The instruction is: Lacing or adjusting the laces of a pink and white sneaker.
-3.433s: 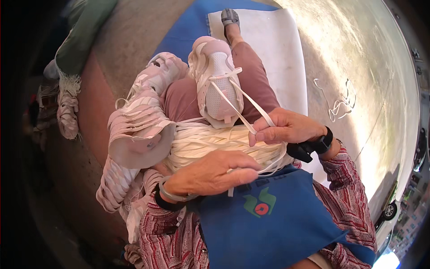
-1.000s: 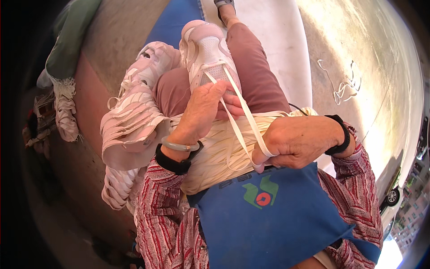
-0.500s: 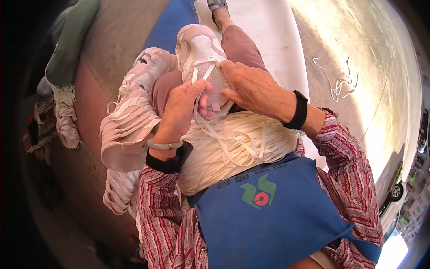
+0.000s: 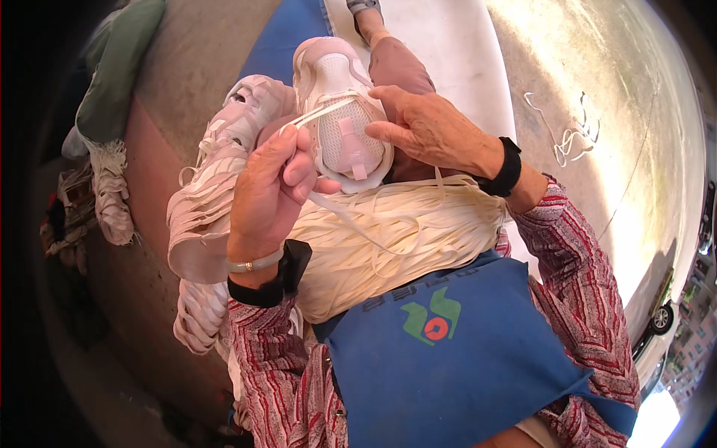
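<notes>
Concrete floor (image 4: 582, 224) stretches around you, sunlit at right. Across your lap lies a loose bundle of cream laces (image 4: 403, 239); just beyond, a pink-and-white sneaker upper (image 4: 341, 142) rests at your knees. Your left hand (image 4: 269, 179), fingers curled, pinches a white lace (image 4: 321, 111) drawn leftward from it. Your right hand (image 4: 441, 134) hangs half open at its edge, visibly gripping nothing. Sideways tension could twist the upper; loose strands might snag.
</notes>
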The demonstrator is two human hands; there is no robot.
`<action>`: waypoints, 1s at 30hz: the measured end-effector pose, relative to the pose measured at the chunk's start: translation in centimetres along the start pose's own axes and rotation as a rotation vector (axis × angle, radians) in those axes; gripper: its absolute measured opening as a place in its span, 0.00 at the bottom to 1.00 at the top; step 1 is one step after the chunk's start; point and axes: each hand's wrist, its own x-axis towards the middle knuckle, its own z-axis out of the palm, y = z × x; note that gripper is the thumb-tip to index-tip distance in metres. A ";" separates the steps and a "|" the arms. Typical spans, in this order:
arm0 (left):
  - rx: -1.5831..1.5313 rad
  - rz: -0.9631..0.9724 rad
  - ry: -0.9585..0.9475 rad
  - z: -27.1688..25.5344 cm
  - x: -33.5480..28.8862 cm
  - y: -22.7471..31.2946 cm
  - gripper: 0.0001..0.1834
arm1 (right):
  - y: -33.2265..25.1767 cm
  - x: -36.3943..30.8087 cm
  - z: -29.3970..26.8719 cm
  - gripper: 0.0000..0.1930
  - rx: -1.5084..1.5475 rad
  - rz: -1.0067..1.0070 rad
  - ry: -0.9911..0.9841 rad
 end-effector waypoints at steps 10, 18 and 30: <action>-0.341 0.380 -0.418 3.0 -2.6 5.7 0.18 | -1.3 -3.4 -3.0 0.17 1.142 0.328 0.176; -0.325 0.416 -0.459 3.6 -3.7 6.7 0.18 | -4.8 -2.8 -1.3 0.14 1.321 0.378 -0.143; 0.199 0.507 -0.351 6.0 -4.9 6.7 0.19 | -0.7 -2.8 3.5 0.14 0.649 0.058 -0.083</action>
